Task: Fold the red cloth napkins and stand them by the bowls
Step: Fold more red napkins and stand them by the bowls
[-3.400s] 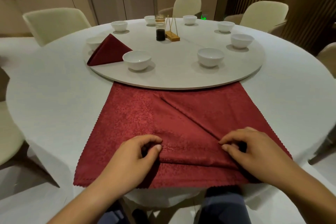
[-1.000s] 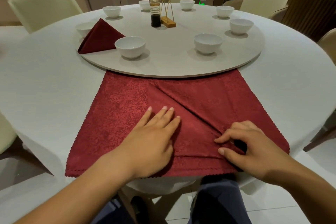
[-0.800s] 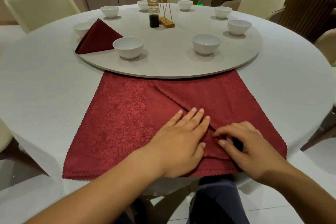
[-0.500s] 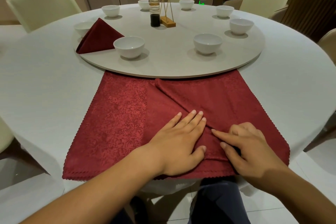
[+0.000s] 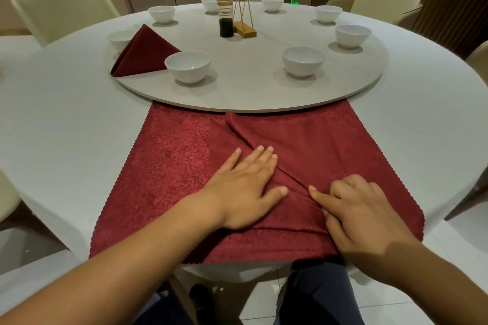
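red napkin (image 5: 174,171) flat at table (image 5: 66,140) near edge, hem overhanging, left hand (image 5: 243,187) pressing flat-fingered, right hand (image 5: 361,214) pinching diagonal fold running far-centre to near-right, bare table either side, far edge at turntable (image 5: 250,97) rim, folded napkin (image 5: 144,53) upright beside bowl (image 5: 188,66)

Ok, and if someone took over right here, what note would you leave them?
Left hand: flat, pressing the spread napkin beside its diagonal fold.
Right hand: pinching the fold's near end.
Done: one folded napkin stands beside the near-left bowl on the turntable.
Left: finish this fold and stand it by a bowl; the near-right bowl and others have none.
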A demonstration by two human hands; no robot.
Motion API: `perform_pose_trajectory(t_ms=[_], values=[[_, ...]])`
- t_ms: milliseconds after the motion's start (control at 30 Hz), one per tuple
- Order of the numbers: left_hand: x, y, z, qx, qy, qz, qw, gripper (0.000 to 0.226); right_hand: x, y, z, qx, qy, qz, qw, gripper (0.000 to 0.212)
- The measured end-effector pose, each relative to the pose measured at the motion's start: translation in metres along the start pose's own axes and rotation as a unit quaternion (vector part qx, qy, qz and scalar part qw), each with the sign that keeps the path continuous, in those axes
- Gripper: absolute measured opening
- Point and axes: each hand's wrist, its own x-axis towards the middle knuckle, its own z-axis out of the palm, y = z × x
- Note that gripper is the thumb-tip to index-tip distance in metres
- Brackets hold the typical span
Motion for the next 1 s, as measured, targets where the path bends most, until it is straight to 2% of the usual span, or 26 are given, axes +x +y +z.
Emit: perform_pose_trajectory(t_ms=[267,433,500,633,733,767,867,933,1000], values=[[0.035,-0.076,-0.019,0.038,0.009,-0.084,0.996,0.075,-0.002,0.001,0.003,0.001,0.013,-0.003,1.0,0.047],[0.044,-0.101,-0.026,0.047,0.021,-0.109,0.993,0.076,-0.003,0.002,0.003,0.004,0.011,-0.004,1.0,0.046],[0.043,-0.11,-0.026,0.065,0.062,-0.121,0.989,0.074,-0.003,0.003,0.003,0.005,0.011,-0.005,1.0,0.047],[0.029,-0.1,-0.026,0.126,0.199,-0.128,0.963,0.063,-0.003,0.004,0.004,0.023,0.012,-0.003,1.0,0.047],[0.005,-0.056,-0.027,0.1,0.282,-0.068,0.952,0.047,-0.002,0.005,0.004,0.049,0.007,0.002,0.999,0.046],[-0.004,-0.037,-0.026,0.063,0.277,-0.02,0.959,0.041,-0.002,0.006,0.005,0.059,0.003,0.006,0.998,0.046],[-0.027,0.01,-0.011,-0.038,0.173,0.123,0.976,0.036,-0.001,0.008,0.005,0.096,0.0,0.027,0.995,0.046],[-0.032,0.023,0.003,-0.028,0.152,0.159,0.975,0.038,-0.002,0.01,0.004,0.133,0.004,0.029,0.991,0.042],[-0.034,0.023,0.008,-0.022,0.154,0.153,0.976,0.042,-0.004,0.016,0.0,0.183,0.01,0.02,0.983,0.033]])
